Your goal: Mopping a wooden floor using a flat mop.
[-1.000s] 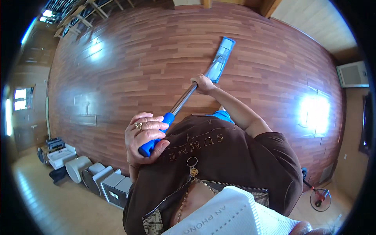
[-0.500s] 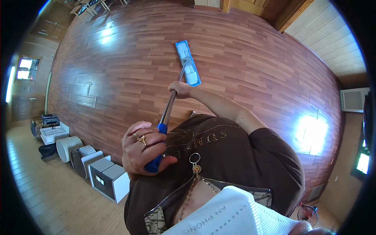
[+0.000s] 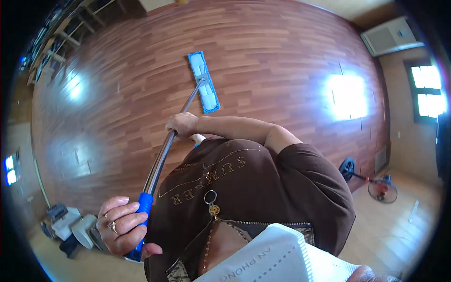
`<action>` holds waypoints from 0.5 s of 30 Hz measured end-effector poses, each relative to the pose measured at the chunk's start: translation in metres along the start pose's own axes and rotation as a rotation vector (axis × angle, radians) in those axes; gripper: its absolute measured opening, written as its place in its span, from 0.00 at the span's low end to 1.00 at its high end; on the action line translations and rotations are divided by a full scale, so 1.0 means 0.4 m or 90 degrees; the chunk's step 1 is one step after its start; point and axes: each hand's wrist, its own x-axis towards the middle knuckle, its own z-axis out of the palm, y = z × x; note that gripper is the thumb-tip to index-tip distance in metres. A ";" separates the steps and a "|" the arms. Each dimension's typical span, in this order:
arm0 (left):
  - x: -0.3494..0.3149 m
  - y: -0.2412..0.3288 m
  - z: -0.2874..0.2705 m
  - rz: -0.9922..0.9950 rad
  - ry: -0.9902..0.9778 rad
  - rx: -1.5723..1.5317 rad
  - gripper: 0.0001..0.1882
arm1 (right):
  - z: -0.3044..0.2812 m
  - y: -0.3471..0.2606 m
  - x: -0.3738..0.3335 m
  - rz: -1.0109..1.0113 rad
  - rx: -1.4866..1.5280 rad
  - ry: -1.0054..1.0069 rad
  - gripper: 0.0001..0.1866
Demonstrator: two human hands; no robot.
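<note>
A flat mop with a blue-fringed, pale rectangular head (image 3: pixel 203 83) lies on the brown wood-plank floor (image 3: pixel 263 61) ahead of me. Its metal pole (image 3: pixel 161 159) slants back toward my lower left and ends in a blue grip (image 3: pixel 144 211). My left hand (image 3: pixel 123 226), with a ring on it, is wrapped round this blue grip, its thumb on the near side. Farther up, my right hand (image 3: pixel 182 123) is closed round the metal pole, with that forearm reaching across in front of my brown shirt (image 3: pixel 263 188).
Wooden furniture with legs (image 3: pixel 77 21) stands at the far left. Several pale objects (image 3: pixel 84 231) are at the lower left. On the right are a white box-shaped unit (image 3: pixel 390 37), a window (image 3: pixel 425 89) and a round hoop-shaped object (image 3: pixel 383 190). Bright light reflects off the planks.
My view has turned to the right, bringing the window into fuller view. Both hands and the mop appear farther left, and my left hand is lower. Both grips stay closed.
</note>
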 end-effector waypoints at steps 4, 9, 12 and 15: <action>0.059 -0.107 0.052 0.058 0.044 -0.054 0.23 | -0.024 0.124 -0.054 0.083 -0.039 0.106 0.09; 0.178 -0.232 0.187 0.163 0.074 -0.151 0.21 | -0.063 0.288 -0.209 0.190 -0.097 0.231 0.08; 0.284 -0.266 0.279 0.196 0.114 -0.196 0.20 | -0.089 0.374 -0.310 0.261 -0.094 0.275 0.08; 0.369 -0.290 0.366 0.201 0.133 -0.286 0.19 | -0.100 0.475 -0.393 0.273 -0.084 0.370 0.04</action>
